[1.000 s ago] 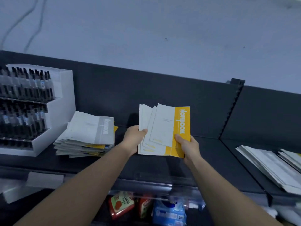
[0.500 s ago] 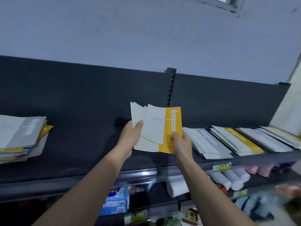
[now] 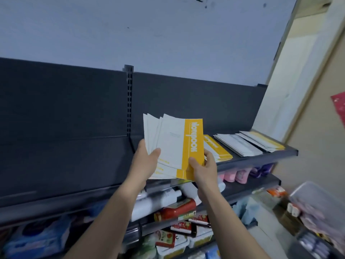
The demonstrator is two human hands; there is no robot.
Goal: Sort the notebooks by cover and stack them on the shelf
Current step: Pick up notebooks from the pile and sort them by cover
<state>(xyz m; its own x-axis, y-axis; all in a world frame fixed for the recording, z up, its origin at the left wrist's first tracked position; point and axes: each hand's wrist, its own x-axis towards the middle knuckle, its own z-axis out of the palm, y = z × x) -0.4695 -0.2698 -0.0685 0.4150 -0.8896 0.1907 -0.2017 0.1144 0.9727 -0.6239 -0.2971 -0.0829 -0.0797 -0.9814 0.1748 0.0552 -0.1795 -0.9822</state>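
I hold a fanned bundle of white and yellow notebooks (image 3: 172, 144) upright in front of the dark shelf (image 3: 74, 161). My left hand (image 3: 146, 161) grips the bundle's lower left edge, thumb on the front cover. My right hand (image 3: 204, 170) pinches its lower right corner on the yellow band. Just right of the bundle, a stack of yellow-banded notebooks (image 3: 217, 149) lies flat on the shelf. Farther right lie a grey-white stack (image 3: 237, 144) and another white and yellow stack (image 3: 263, 140).
A slotted upright post (image 3: 129, 101) divides the shelf's dark back panel. Lower shelves hold white bottles (image 3: 158, 200), red packets (image 3: 179, 208), pink items (image 3: 235, 174) and blue packs (image 3: 41, 238). A beige wall (image 3: 308, 109) and a clear plastic box (image 3: 317, 202) stand at the right.
The view has swung right along the shelf: the pen display and left notebook pile have left the frame, and the right-hand stacks came closer. Both hands keep the same hold on the bundle.
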